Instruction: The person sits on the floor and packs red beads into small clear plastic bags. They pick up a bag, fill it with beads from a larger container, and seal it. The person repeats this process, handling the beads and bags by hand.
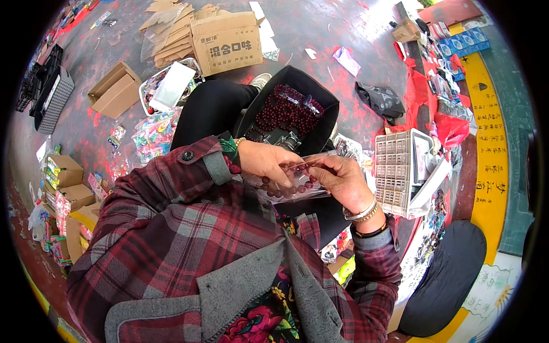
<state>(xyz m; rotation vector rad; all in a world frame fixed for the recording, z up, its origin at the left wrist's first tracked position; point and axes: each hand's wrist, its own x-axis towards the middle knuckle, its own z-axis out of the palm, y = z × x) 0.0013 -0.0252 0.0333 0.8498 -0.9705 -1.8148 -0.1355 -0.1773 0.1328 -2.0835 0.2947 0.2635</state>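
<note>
A dark red beaded bracelet [301, 189] sits in or against a clear plastic bag [279, 198], held between my two hands over my lap. My left hand [264, 162] is closed on the bag's left side, its thumb lying over the plastic by the beads. At the opposite side my right hand [343, 178] pinches the bag near its upper edge, fingertips close to the beads. Just beyond both hands is a black bin [327, 91] holding a heap of dark red beaded strings [280, 114], partly wrapped in clear plastic.
A white basket [394, 171] and clutter stand on my right, beside a black stool seat [446, 280]. Ahead are a large cardboard box [226, 44], an open carton [114, 90] and a filled white basket [146, 103]. Colourful packets [155, 136] lie to the left.
</note>
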